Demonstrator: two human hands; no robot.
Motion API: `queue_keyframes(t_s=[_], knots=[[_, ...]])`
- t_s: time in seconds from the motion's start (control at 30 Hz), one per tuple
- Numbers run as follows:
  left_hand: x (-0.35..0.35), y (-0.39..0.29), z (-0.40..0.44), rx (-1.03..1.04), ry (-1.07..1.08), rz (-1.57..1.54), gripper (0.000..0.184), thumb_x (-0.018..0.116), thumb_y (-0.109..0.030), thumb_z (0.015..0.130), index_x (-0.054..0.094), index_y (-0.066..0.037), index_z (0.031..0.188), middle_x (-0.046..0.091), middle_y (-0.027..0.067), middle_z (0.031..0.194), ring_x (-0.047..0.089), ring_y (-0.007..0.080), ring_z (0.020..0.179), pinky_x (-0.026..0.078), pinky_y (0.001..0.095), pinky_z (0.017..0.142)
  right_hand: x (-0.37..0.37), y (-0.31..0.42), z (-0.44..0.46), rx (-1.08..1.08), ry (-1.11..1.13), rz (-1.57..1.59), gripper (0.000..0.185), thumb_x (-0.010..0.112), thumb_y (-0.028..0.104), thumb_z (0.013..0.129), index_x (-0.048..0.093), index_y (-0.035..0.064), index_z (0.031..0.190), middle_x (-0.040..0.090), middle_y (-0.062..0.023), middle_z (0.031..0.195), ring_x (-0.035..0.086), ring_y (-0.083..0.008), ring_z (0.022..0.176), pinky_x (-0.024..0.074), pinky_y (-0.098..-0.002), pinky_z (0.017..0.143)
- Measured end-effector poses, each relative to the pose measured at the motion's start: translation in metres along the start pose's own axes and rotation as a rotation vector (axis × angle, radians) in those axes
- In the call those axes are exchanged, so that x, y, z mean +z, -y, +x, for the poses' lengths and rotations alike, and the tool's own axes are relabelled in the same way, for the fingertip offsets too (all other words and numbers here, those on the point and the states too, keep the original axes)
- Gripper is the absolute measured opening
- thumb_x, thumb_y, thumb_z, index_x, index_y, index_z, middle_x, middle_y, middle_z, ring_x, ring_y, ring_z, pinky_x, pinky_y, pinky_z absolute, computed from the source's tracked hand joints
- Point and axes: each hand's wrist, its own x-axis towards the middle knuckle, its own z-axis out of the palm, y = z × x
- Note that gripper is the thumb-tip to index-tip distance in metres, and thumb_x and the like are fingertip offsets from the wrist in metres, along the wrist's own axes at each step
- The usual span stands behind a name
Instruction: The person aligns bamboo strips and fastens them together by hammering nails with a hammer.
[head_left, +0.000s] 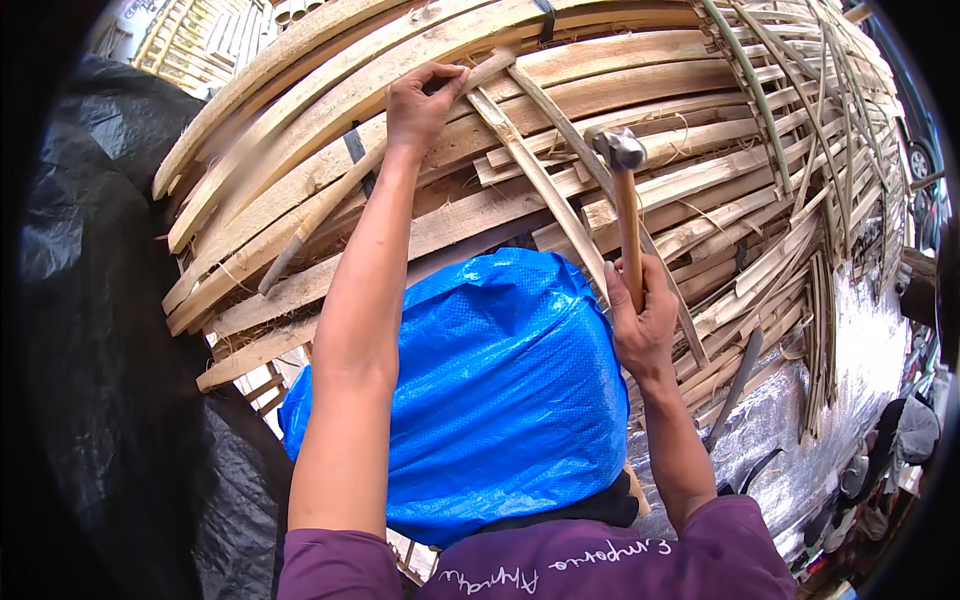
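So, closest in, there's a blue sheet bunched over the knees. It looks slick, so I'd worry about anything resting on it sliding off. Can't tell if it's a cover or a sack, or what's under it.

Past that, the right hand has its fingers wrapped right round the handle of a hammer, head up. The left hand has thumb and forefinger pinched together on a thin wooden strip, near the top end where two slats come close to it. Can't make out whether there's a nail in that pinch.

My concern: those fingertips are right by the meeting ends, so a badly aimed swing could catch the thumb. Thin wood like that could also split if struck near its end, and the slats could skid because they lie across an uneven timber pile.

Containers? Nothing I'd swear to. Farther off at the right there's clutter beyond a shiny foil-like sheet, too small to say if any of it's holding stuff.
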Motion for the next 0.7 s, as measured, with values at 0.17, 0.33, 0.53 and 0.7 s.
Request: queue_keyframes(t_s=[0.17, 0.33, 0.53, 0.7], knots=[[0.002, -0.004, -0.004, 0.038, -0.026, 0.049, 0.012, 0.080, -0.015, 0.085, 0.079, -0.009, 0.095, 0.078, 0.0065, 0.090, 0.073, 0.0129, 0.083, 0.057, 0.0267, 0.077, 0.024, 0.017, 0.062, -0.055, 0.110, -0.042, 0.022, 0.065, 0.018, 0.097, 0.059, -0.0009, 0.108, 0.060, -0.0179, 0.065, 0.063, -0.0294, 0.058, 0.0467, -0.0404, 0.055], [0.005, -0.001, -0.006, 0.140, -0.014, 0.023, 0.031, 0.080, -0.016, 0.087, 0.072, -0.008, 0.116, 0.077, 0.0074, 0.101, 0.072, 0.0128, 0.095, 0.058, 0.0268, 0.083, 0.049, 0.017, 0.105, -0.127, 0.226, -0.087, 0.021, 0.061, 0.018, 0.097, 0.059, -0.0010, 0.106, 0.065, -0.0264, 0.074, 0.066, -0.0443, 0.071, 0.0490, -0.0499, 0.063], [0.004, -0.007, -0.009, 0.104, -0.053, 0.128, 0.054, 0.082, -0.025, 0.085, 0.060, -0.017, 0.133, 0.077, 0.0103, 0.100, 0.074, 0.0181, 0.098, 0.059, 0.0305, 0.084, 0.067, 0.017, 0.135, -0.101, 0.293, -0.162, 0.029, 0.058, 0.025, 0.099, 0.058, -0.0035, 0.104, 0.064, -0.0322, 0.080, 0.065, -0.0500, 0.078, 0.0489, -0.0548, 0.070], [0.005, -0.009, -0.010, 0.048, -0.065, 0.116, 0.051, 0.082, -0.024, 0.085, 0.061, -0.016, 0.131, 0.077, 0.0121, 0.098, 0.075, 0.0174, 0.092, 0.061, 0.0304, 0.079, 0.070, 0.021, 0.137, -0.147, 0.279, -0.124, 0.028, 0.057, 0.024, 0.099, 0.058, -0.0037, 0.104, 0.064, -0.0309, 0.076, 0.065, -0.0490, 0.075, 0.0492, -0.0535, 0.067]])
